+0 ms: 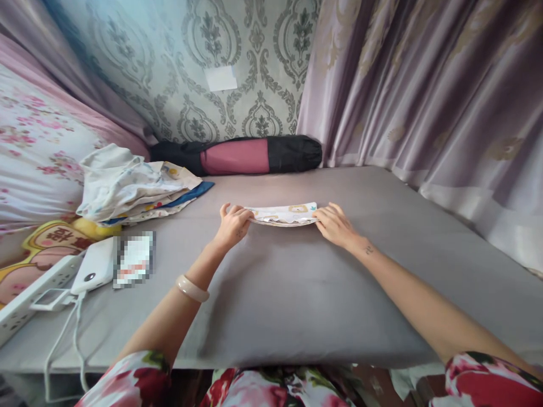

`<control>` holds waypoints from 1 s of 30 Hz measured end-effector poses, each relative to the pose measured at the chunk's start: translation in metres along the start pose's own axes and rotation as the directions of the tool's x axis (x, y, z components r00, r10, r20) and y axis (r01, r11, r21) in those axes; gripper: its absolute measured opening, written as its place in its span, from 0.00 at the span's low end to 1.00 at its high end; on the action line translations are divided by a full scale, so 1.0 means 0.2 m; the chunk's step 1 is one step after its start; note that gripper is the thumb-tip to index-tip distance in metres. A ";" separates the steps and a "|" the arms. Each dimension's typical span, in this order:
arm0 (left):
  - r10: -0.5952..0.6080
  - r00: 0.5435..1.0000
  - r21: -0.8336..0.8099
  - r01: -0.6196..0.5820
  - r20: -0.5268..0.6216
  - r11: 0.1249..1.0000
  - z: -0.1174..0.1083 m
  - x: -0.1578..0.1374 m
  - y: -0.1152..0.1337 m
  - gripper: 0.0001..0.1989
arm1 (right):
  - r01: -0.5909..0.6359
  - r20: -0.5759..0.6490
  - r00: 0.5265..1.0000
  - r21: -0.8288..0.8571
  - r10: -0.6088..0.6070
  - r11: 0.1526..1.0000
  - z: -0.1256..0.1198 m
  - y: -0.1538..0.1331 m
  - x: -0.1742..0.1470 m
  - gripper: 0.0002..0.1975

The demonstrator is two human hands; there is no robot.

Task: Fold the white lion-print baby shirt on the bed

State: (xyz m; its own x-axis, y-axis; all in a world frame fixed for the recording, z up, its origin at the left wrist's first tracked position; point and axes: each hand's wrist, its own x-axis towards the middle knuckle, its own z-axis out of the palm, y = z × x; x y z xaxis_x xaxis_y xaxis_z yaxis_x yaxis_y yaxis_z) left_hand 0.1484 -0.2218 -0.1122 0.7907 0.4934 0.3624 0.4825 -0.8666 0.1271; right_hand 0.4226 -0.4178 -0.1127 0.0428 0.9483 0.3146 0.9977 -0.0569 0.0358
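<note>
Stretched between my two hands is a folded white cloth [284, 215] with pale yellow and teal prints. My left hand [235, 225] pinches its left end, and my right hand [334, 223] pinches its right end. Both sets of fingers are closed, with the thumbs mostly hidden. The cloth hangs as a narrow strip, sagging slightly in the middle, over the grey bed sheet [271, 305]. Whether its lower edge touches the sheet I cannot tell.
Left lies a heap of printed cloths [136, 183]. Nearer are a white power bank [94, 265] with cables, a power strip [34, 299], a blurred packet [134, 259] and a yellow cushion [51, 237]. A black-and-pink rolled bag [235, 156] lies by the wall; curtains [424, 85] hang right.
</note>
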 end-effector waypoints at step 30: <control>-0.160 0.966 -0.024 0.169 0.203 0.985 0.17 0.17 0.29 0.19 | -0.082 0.036 0.996 0.168 0.077 0.982 0.17 -0.23 0.22 0.23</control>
State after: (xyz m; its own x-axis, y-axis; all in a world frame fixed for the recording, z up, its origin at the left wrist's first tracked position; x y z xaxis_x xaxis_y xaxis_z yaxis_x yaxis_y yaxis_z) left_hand 0.2164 -0.2531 -0.1231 0.7630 0.6306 0.1419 0.5997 -0.7725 0.2088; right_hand 0.3801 -0.3619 -0.1324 0.1216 0.9518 0.2817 0.9854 -0.0817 -0.1496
